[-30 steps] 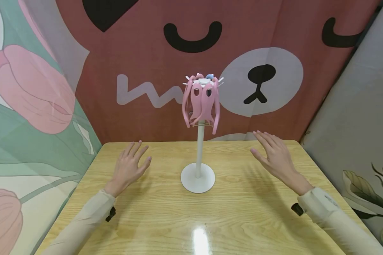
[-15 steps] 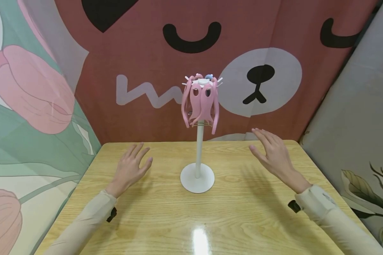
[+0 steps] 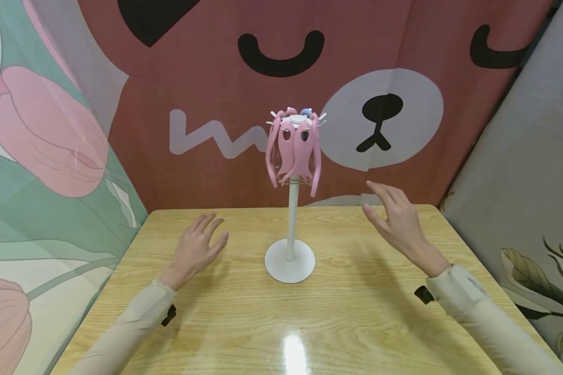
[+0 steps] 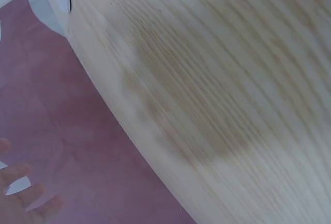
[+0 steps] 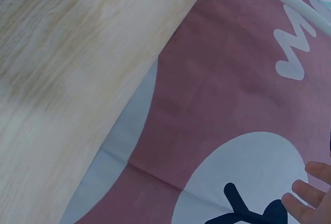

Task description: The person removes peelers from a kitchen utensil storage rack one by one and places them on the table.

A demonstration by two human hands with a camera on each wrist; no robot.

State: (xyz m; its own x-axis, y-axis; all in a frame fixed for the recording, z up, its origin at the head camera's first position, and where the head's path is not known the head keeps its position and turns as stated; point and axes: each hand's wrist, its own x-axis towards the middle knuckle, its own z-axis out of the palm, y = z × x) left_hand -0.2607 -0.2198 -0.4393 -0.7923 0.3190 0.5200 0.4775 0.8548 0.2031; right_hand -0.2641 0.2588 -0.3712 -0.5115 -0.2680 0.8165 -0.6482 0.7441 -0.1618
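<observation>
Wooden surface (image 3: 244, 323) filled the lower part of the head view, and behind its far edge was a reddish cloth (image 3: 192, 78) with a printed face in white and black. Near the middle of this surface stood, upright, a white stand (image 3: 293, 219) with a thin pole and a round base (image 3: 277, 268). Around its top hung several long pink pieces (image 3: 288, 151), and one blue piece (image 3: 306, 112) showed at the back. On the two sides of the stand, well apart from it, were the person's hands. The left hand (image 3: 194, 252) had its fingers spread loosely, the thumb apart, and held nothing. The right hand (image 3: 399, 224) was likewise open, its fingers almost straight, and it also held nothing. Both wore light sleeves (image 3: 464, 297), with a small black device (image 3: 424, 295) under each cuff. Further out, a floral cloth (image 3: 51, 224) was at left, and a grey cloth (image 3: 497, 172) at right.
</observation>
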